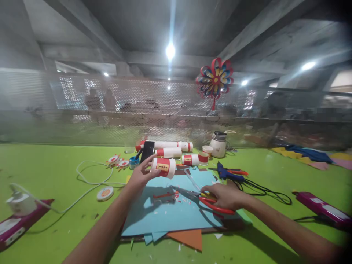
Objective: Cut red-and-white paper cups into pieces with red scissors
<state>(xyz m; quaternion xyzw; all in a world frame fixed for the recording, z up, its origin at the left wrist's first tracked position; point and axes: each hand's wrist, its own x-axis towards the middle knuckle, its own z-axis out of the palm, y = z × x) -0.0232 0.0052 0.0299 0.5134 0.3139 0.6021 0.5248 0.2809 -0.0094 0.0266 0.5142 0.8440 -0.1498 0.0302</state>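
Cutting seems in hand: the left hand (145, 171) grasps a paper cup (168, 168), the right hand (226, 194) red-handled scissors (205, 201); a snip needs them together.

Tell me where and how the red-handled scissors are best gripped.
Likely best by the red handle, approached from the picture's right. The scissors point their blades leftward, so the handle faces the right hand, which holds them there, keeping fingers clear of the cutting edges.
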